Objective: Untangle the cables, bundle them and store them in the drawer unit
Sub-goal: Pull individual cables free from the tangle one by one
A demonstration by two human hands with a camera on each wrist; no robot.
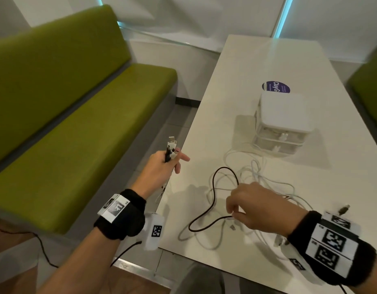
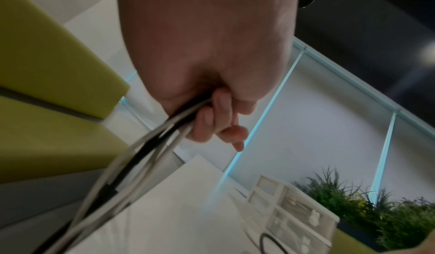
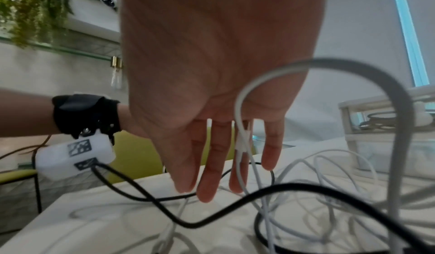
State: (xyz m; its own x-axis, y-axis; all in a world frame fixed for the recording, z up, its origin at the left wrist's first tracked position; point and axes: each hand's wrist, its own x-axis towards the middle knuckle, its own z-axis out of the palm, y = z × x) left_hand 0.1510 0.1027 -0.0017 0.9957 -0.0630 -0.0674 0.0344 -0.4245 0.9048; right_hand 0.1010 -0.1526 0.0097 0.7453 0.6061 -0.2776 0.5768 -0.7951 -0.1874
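A tangle of white cables (image 1: 257, 177) and one black cable (image 1: 213, 187) lies on the white table (image 1: 257, 60), in front of the white drawer unit (image 1: 283, 122). My left hand (image 1: 172, 160) hovers off the table's left edge and grips several cable ends (image 1: 171, 143), USB plugs sticking up; in the left wrist view the fingers (image 2: 219, 124) curl round the cable bundle (image 2: 150, 146). My right hand (image 1: 233, 209) reaches down into the tangle with straight fingers (image 3: 212, 183), the tips at the black cable (image 3: 146, 196). A white cable (image 3: 242, 142) loops in front of the fingers.
The drawer unit's drawers (image 3: 376, 120) are shut, with a coiled cable showing through the top one. A purple sticker (image 1: 275, 87) lies behind the unit. A green bench (image 1: 77, 102) runs along the left. A loose plug (image 1: 344, 209) lies near my right wrist.
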